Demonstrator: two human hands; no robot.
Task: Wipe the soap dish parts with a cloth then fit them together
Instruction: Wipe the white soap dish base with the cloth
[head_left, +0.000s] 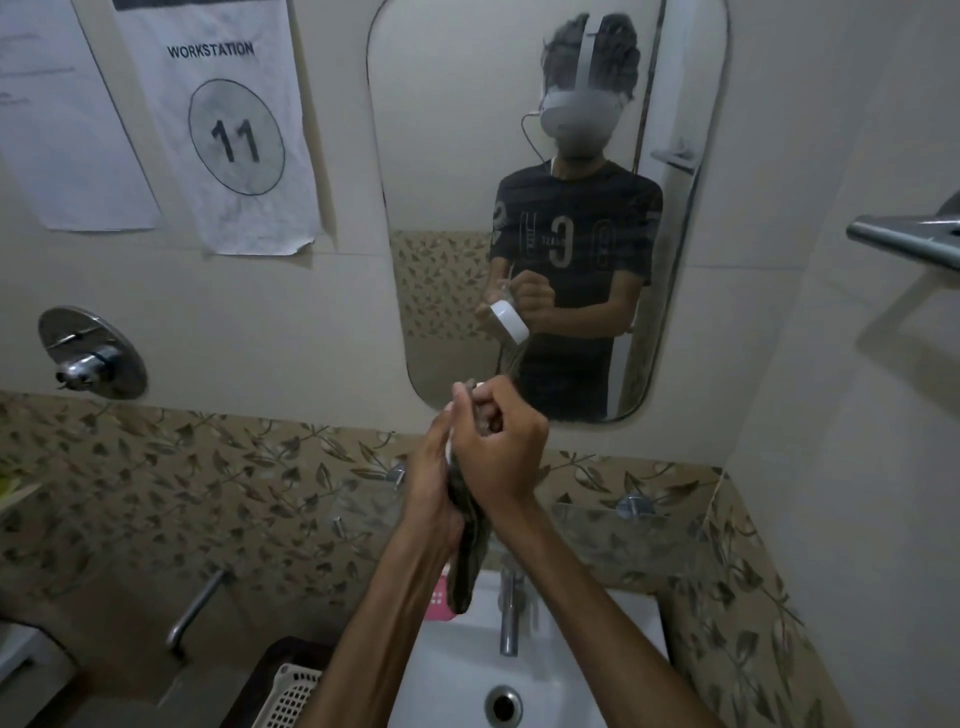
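Both hands are raised above the sink, in front of the mirror. My left hand (434, 467) holds a white soap dish part (450, 448), almost hidden between the hands; only a thin white edge shows. My right hand (506, 449) is closed on a dark grey-brown cloth (467, 545), pressing it against the part. The cloth's loose end hangs down toward the basin. The mirror's reflection shows the white soap dish part (509, 322) as a rounded oblong tray held edge-on.
A white sink (582, 670) with a chrome tap (510, 613) lies below the hands. A pink item (441, 597) sits at the sink's back edge. A white lattice basket (291, 696) is at lower left, a wall valve (91, 356) at left, a metal rail (904, 239) at right.
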